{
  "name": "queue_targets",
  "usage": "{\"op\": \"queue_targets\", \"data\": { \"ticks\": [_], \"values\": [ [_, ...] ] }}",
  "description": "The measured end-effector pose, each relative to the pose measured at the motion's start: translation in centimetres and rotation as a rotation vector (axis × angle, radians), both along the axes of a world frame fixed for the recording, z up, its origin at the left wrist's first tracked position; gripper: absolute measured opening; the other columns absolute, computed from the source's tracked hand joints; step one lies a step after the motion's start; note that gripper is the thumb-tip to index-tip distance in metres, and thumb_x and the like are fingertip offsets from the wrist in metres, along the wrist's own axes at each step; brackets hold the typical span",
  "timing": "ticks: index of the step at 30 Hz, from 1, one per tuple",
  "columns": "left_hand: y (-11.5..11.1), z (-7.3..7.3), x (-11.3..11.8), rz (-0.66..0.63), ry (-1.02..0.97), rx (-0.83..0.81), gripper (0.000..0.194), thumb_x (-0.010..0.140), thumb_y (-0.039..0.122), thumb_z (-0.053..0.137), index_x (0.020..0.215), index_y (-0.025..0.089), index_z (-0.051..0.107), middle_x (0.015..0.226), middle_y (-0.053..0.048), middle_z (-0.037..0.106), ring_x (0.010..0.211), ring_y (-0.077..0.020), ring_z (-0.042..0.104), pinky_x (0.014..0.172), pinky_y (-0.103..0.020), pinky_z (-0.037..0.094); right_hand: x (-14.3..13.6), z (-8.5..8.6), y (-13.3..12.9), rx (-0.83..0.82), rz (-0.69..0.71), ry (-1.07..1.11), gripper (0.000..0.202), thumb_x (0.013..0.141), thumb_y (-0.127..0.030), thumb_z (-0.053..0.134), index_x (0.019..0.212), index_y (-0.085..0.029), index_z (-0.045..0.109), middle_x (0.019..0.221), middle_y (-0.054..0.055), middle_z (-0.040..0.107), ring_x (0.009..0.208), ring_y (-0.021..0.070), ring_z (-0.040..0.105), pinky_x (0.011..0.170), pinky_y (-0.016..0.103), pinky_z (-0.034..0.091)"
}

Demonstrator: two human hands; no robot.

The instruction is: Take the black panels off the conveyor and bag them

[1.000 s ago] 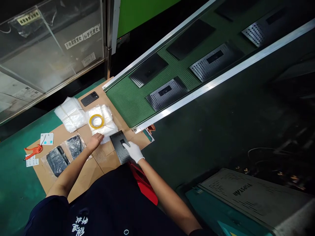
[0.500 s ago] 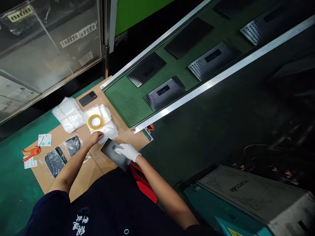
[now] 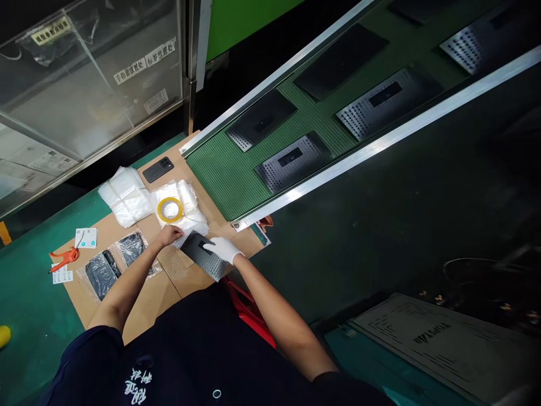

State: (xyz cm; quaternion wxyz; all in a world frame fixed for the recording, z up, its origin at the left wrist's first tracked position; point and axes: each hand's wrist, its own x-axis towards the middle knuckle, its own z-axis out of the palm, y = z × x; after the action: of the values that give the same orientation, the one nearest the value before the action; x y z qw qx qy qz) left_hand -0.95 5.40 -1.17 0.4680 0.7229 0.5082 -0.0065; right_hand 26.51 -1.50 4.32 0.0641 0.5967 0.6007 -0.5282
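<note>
Nearby, tape [image 3: 159, 210] atop bags [image 3: 193, 213], phone [image 3: 158, 170] beyond

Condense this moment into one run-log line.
left hand: at plastic bags; right hand: gloved, holding black panel; tape roll: on plastic bags; conveyor: bearing more panels

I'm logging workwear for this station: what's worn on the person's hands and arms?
The right hand has a white glove; the left hand is bare. Short, dark sleeves leave both forearms uncovered.

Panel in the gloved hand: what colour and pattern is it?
The panel is dark grey to black, with rows of small dots; head view.
</note>
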Motion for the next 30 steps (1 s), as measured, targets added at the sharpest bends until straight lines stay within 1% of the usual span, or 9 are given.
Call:
{"op": "queue_targets", "data": {
  "ticks": [4, 6, 10, 14, 17, 19, 26, 28, 30],
  "values": [
    [-0.7, 1.6, 0.3, 0.073, 0.038, 0.162, 0.028, 0.099, 0.032, 0.051, 0.101, 0.018, 0.075, 0.102, -0.010, 0.075, 0.094, -0.0220, 0.069, 0.090, -0.034, 0.054, 0.0, -0.4, 0.0, 0.000, 0.002, 0.003, 0.033, 0.100, -0.045, 0.062, 0.090, -0.015, 0.075, 0.097, 0.014, 0.078, 0.087, 0.0258, 0.068, 0.069, 0.029, 0.036],
    [-1.3, 2.0, 0.6, 0.089, 0.071, 0.225, 0.029, 0.101, 0.033, 0.049, 0.111, 0.018, 0.071, 0.108, -0.012, 0.071, 0.101, -0.0241, 0.067, 0.096, -0.037, 0.053, -0.1, -0.3, 0.0, 0.009, -0.001, 0.016, 0.032, 0.099, -0.045, 0.064, 0.092, -0.016, 0.075, 0.098, 0.014, 0.078, 0.089, 0.0262, 0.068, 0.071, 0.029, 0.037],
    [-2.5, 1.9, 1.1, 0.070, 0.159, 0.264, 0.028, 0.094, 0.031, 0.060, 0.117, 0.017, 0.067, 0.112, -0.013, 0.067, 0.109, -0.0286, 0.065, 0.101, -0.043, 0.052, 0.2, 0.2, 0.1, 0.027, -0.016, 0.054, 0.031, 0.097, -0.044, 0.067, 0.086, -0.016, 0.075, 0.096, 0.014, 0.078, 0.088, 0.0256, 0.067, 0.073, 0.029, 0.038],
    [-3.4, 1.6, 1.0, 0.031, 0.235, 0.280, 0.035, 0.086, 0.019, 0.065, 0.121, 0.017, 0.065, 0.119, -0.016, 0.065, 0.118, -0.0334, 0.061, 0.105, -0.048, 0.048, 1.3, 0.1, 0.2, 0.040, -0.085, 0.078, 0.034, 0.097, -0.044, 0.064, 0.082, -0.016, 0.073, 0.088, 0.011, 0.077, 0.081, 0.0230, 0.065, 0.072, 0.029, 0.039],
    [-4.0, 1.6, 0.4, 0.007, 0.256, 0.285, 0.042, 0.081, 0.009, 0.062, 0.122, 0.018, 0.064, 0.117, -0.014, 0.066, 0.115, -0.0314, 0.062, 0.102, -0.045, 0.049, 2.0, -0.2, 0.0, 0.044, -0.158, 0.075, 0.038, 0.097, -0.045, 0.061, 0.076, -0.015, 0.071, 0.078, 0.008, 0.074, 0.075, 0.0209, 0.061, 0.069, 0.029, 0.039],
    [-4.4, 1.7, -0.1, 0.008, 0.255, 0.292, 0.040, 0.082, 0.007, 0.058, 0.120, 0.017, 0.064, 0.111, -0.013, 0.067, 0.109, -0.0290, 0.064, 0.097, -0.042, 0.051, 2.0, -0.4, -0.2, 0.050, -0.192, 0.063, 0.039, 0.096, -0.045, 0.060, 0.072, -0.016, 0.069, 0.074, 0.006, 0.071, 0.072, 0.0197, 0.059, 0.067, 0.029, 0.038],
    [-6.0, 2.2, -0.4, 0.072, 0.211, 0.400, 0.021, 0.096, 0.018, 0.048, 0.108, 0.018, 0.065, 0.099, -0.012, 0.066, 0.102, -0.0273, 0.063, 0.094, -0.042, 0.052, -0.9, -0.8, -2.0, 0.063, -0.279, 0.017, 0.037, 0.100, -0.041, 0.057, 0.075, -0.016, 0.066, 0.077, 0.007, 0.070, 0.072, 0.0177, 0.056, 0.064, 0.027, 0.033],
    [-6.1, 2.5, -0.6, 0.072, 0.193, 0.431, 0.021, 0.097, 0.023, 0.049, 0.108, 0.018, 0.066, 0.103, -0.012, 0.066, 0.106, -0.0286, 0.062, 0.097, -0.045, 0.051, -1.7, -0.8, -2.3, 0.060, -0.287, 0.014, 0.035, 0.100, -0.041, 0.057, 0.078, -0.016, 0.067, 0.079, 0.008, 0.071, 0.072, 0.0178, 0.057, 0.064, 0.027, 0.033],
    [-6.1, 2.8, -1.2, 0.035, 0.167, 0.452, 0.029, 0.093, 0.025, 0.054, 0.119, 0.018, 0.065, 0.117, -0.014, 0.066, 0.117, -0.0309, 0.060, 0.105, -0.049, 0.048, -2.1, -0.8, -2.3, 0.059, -0.289, 0.018, 0.035, 0.101, -0.040, 0.056, 0.080, -0.015, 0.069, 0.080, 0.008, 0.071, 0.073, 0.0181, 0.057, 0.064, 0.027, 0.034]
  ]
}}
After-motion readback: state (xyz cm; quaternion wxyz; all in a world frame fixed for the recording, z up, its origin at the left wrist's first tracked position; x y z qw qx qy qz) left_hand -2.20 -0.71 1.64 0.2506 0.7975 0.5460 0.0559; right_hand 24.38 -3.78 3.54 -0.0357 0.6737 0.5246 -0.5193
